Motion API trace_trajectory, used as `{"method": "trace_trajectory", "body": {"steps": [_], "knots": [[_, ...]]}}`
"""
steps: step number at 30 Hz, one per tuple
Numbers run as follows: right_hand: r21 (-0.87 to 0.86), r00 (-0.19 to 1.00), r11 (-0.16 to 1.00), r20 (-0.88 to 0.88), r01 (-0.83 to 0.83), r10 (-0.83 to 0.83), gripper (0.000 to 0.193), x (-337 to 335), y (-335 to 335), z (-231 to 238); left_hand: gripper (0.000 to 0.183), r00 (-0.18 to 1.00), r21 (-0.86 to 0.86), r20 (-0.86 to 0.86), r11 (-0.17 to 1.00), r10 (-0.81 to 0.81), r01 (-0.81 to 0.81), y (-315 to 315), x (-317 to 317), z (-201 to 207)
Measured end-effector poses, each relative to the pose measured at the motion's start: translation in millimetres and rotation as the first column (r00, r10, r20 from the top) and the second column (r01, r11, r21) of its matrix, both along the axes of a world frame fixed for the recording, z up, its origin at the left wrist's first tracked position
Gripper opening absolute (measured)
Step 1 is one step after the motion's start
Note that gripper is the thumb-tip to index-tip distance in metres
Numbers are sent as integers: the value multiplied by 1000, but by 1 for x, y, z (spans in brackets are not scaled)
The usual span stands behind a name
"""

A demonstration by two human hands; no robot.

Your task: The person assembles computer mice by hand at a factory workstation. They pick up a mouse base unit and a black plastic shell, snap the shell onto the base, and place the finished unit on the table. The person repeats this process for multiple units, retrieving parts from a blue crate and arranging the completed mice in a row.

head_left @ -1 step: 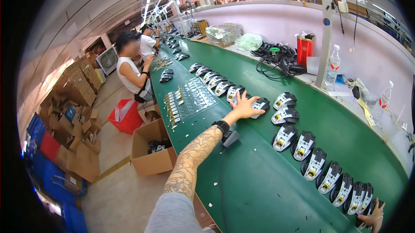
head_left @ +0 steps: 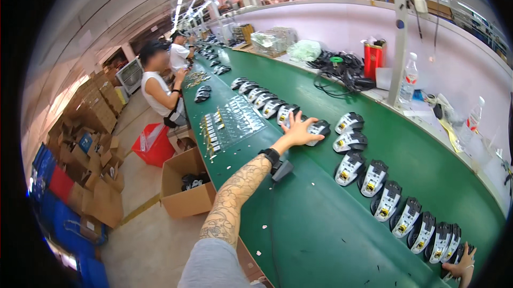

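Observation:
My left hand (head_left: pixel 297 132) reaches over the green bench with its fingers spread, resting on part-built computer mice. One black-and-grey computer mouse (head_left: pixel 319 130) shows beside its fingertips, and part of another lies under the hand. At the lower right, my right hand (head_left: pixel 463 264) bends its fingers and thumb around the end computer mouse (head_left: pixel 455 256) of a curved row. The hand covers much of that mouse. Several similar mice with pale inner shells and small yellow parts, such as this computer mouse (head_left: pixel 387 202), run between my hands.
Clear plastic trays (head_left: pixel 243 118) and small parts (head_left: pixel 212 132) lie left of the mice. Black cables (head_left: pixel 344 73), a red can (head_left: pixel 374 55) and bottles (head_left: pixel 410 78) stand along the back ledge. A cardboard box (head_left: pixel 187 194) and red bin (head_left: pixel 153 144) are beside the bench. Two people work farther along.
The view has shifted slightly. Both hands stay at the same mice, with no clear change in their hold.

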State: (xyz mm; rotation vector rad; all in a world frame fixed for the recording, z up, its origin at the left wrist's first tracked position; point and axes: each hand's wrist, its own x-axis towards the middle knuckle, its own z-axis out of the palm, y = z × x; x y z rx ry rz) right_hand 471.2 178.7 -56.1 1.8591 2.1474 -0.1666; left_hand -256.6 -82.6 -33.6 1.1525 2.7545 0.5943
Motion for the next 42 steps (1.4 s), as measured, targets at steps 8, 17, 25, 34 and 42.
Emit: {"method": "trace_trajectory", "body": {"steps": [8,17,25,34,42], "knots": [[-106,999,993,-5,45,-46,135,-50,-32,47,75,989,-9,-129,998,-68,67,-26,-54,-13],[-136,994,985,-17,106,-109,134,-56,-40,57,108,950,-411,-166,894,-263,175,42,-11,46],[-87,999,995,-31,39,-42,134,-46,-29,45,83,849,-236,-177,859,-498,455,132,44,6],[-72,997,997,-79,9,-15,128,-50,-44,54,70,934,-222,-253,955,-253,198,57,61,12],[-278,996,958,-72,-65,47,133,-57,-40,84,57,908,-91,-365,979,-205,185,47,95,8]]}}
